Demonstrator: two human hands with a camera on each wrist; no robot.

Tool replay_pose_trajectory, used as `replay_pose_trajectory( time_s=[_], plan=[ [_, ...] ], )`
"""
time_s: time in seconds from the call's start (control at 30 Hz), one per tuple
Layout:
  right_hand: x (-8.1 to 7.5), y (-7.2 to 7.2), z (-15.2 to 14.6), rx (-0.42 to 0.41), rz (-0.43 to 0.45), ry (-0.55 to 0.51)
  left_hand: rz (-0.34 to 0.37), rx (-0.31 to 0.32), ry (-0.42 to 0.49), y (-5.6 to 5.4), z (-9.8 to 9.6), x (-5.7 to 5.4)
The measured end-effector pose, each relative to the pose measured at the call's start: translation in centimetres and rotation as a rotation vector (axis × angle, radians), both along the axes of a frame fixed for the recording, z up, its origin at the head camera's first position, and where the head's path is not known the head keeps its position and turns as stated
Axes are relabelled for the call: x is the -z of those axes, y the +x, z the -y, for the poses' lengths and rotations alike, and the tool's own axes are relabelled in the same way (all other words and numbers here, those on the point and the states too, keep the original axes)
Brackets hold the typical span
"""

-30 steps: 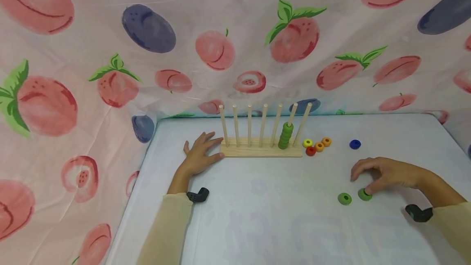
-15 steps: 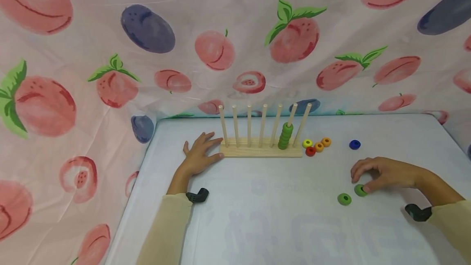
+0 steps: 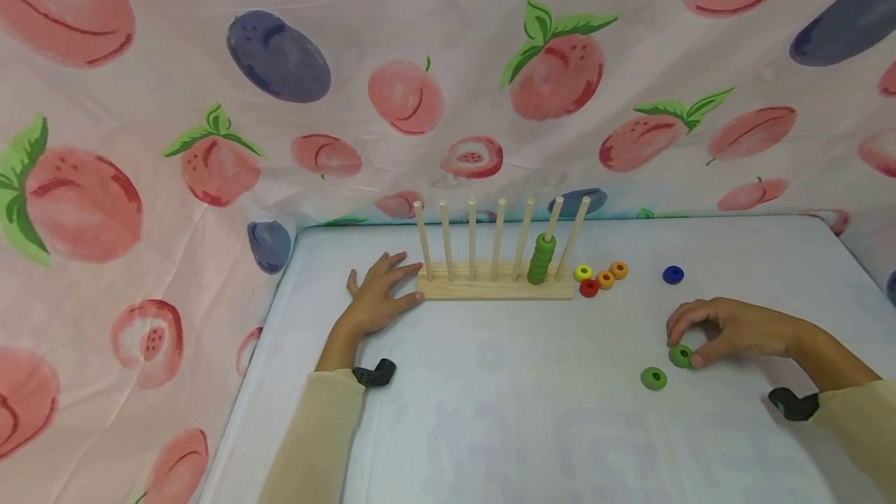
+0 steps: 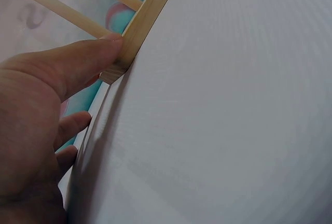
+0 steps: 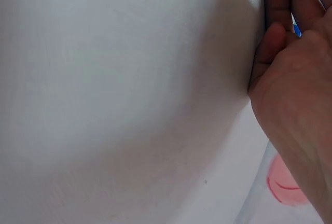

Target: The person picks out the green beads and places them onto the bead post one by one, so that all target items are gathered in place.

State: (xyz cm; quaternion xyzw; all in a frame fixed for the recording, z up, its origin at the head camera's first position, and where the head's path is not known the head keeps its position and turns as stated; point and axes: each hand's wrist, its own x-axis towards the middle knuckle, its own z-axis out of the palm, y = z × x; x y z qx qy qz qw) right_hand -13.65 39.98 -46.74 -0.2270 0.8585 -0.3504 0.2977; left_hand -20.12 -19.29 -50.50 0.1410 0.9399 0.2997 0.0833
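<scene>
A wooden peg stand [image 3: 476,288] with several upright pegs sits near the back of the table. My left hand [image 3: 378,298] pinches its left end, thumb at the front and index finger towards the back. The left wrist view shows that thumb against the base [image 4: 142,27]. Green beads [image 3: 542,259] are stacked on the second peg from the right. At the right, my right hand [image 3: 745,329] pinches a loose green bead [image 3: 680,356] on the table between thumb and fingers. Another green bead [image 3: 654,379] lies just left of it. In the right wrist view the hand hides the bead.
Beside the stand's right end lie a yellow bead [image 3: 583,273], a red bead [image 3: 589,288] and two orange beads [image 3: 605,280]. A blue bead [image 3: 673,275] lies behind my right hand. Behind the white table [image 3: 525,426] hangs a fruit-print cloth [image 3: 420,22].
The green bead at my right hand has shifted a little away and to the left, from under the thumb to between thumb and fingers. My left hand and the stand stay put.
</scene>
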Motion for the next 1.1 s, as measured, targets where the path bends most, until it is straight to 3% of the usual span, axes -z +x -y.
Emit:
replay_pose_trajectory(
  time_s=[0.73, 1.1],
  plan=[
    [-0.15, 0.37, 0.19, 0.033, -0.019, 0.032, -0.024, 0.006, 0.016, 0.23, -0.16, -0.26],
    [-0.54, 0.12, 0.35, 0.049, -0.079, -0.028, -0.025, 0.005, 0.015, 0.18, -0.12, -0.17]
  ],
)
